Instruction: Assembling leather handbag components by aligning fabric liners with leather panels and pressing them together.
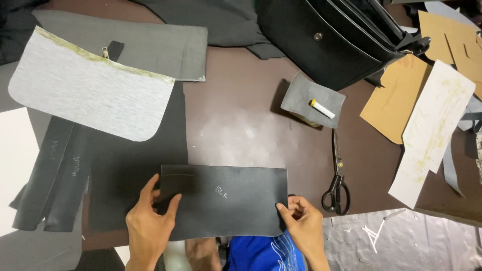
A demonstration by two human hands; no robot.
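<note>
Your black leather panel point(228, 200) sat at the table's point(236, 120) near edge, its lower edge hanging past it over your lap. Your left hand point(150, 221) pinched the panel's left end, your right hand point(301, 221) gripped its lower right corner; both were clamped on it and well apart.

Risks, as I judged them:
- Overhang plus corner-only grip: the panel could have sagged or slid off toward you if either pinch loosened.
- The panel overlapped a larger black sheet point(135, 165) on the left; dragging it could have shifted that one and the two dark strips point(52, 175) beside it.
- Scissors point(337, 180) lay just right of the panel, blades pointing away from you; a sideways sweep could have knocked them.
- The chalk stick point(321, 108) on the small grey patch point(312, 99) looked ready to roll.

Markings: white chalk scribble mid-panel, similar scribbles on the strips. Grey rounded piece point(90, 93) at far left had a yellowish glue line. Tan card templates point(396, 98) and a stained white one point(434, 130) lay toward the right edge, black bag point(331, 40) at the far edge.
</note>
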